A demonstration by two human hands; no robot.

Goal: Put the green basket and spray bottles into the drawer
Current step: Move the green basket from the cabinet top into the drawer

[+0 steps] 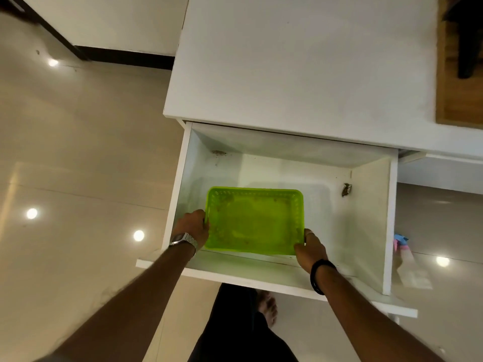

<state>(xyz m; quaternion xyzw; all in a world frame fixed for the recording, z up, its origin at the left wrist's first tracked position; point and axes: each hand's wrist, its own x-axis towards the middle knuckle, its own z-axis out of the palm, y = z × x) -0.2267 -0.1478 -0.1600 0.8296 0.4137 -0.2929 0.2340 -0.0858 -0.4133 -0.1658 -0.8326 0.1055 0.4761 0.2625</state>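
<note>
Your two bare forearms reaching down, white drawer [180, 184] pulled open under the white cabinet top [300, 61], green basket [254, 220] low inside it, your left hand [192, 227] and right hand [311, 248] clamped on its side rims, blurred spray bottle [403, 250] on the floor right of the drawer.

Both arms reach forward, left hand [193, 226] and right hand [309, 248] curled closed.
</note>
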